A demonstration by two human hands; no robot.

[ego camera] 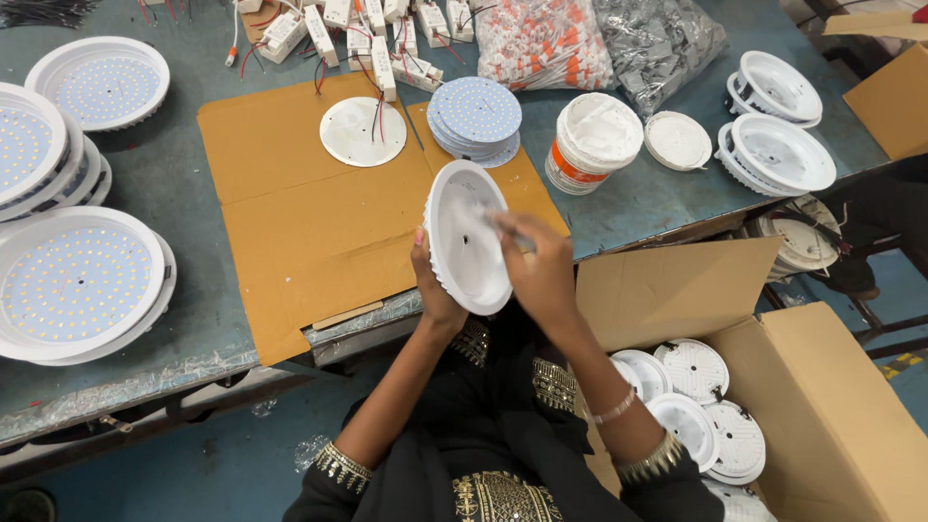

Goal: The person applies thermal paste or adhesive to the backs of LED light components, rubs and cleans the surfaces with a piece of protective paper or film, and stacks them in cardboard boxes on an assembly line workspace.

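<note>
The round white plastic lamp housing (pixel 467 237) is held tilted above the counter's (pixel 184 184) edge. The left hand (pixel 433 285) grips its lower rim; the right hand (pixel 541 271) pinches a thin tool inside it. Best kept steady over the brown cardboard sheet (pixel 309 222).

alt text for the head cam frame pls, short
Seen from above, a person's left hand holds a round white lamp housing on edge over a cardboard sheet while the right hand works a small tool inside it. LED discs, a white tub and an open box of housings surround them.
</note>
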